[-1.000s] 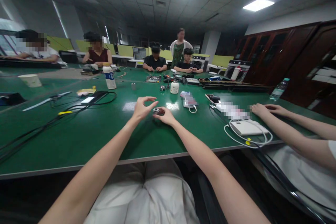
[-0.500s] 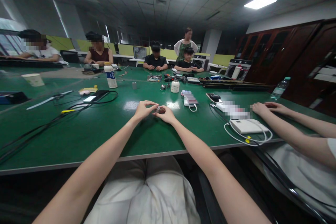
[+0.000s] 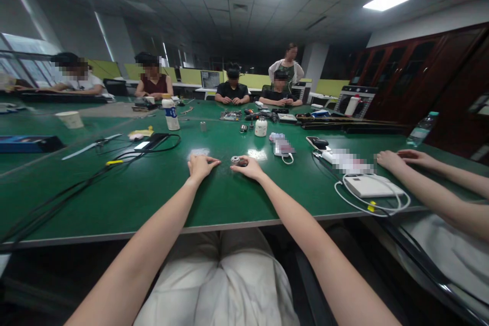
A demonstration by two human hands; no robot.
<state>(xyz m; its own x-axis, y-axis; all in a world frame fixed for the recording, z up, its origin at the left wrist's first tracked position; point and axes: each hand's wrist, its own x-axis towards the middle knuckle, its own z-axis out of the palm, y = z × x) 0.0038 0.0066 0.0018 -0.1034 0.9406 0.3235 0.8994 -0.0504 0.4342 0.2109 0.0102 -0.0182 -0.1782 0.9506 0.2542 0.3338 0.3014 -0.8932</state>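
Green tabletop point(image 3: 229, 198) in a dim, ceiling-lit office, right hand's point(image 3: 247, 167) grip around a small metal cylinder point(image 3: 235, 161).

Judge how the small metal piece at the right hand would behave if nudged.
The small metal piece looks rigid, so it probably wouldn't flex. Its shiny, round top suggests a smooth, possibly slippery grip. Standing upright by the right hand, it would likely slide or tip, and might roll once over.

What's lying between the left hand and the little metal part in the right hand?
Only bare green tabletop, as the head view shows.
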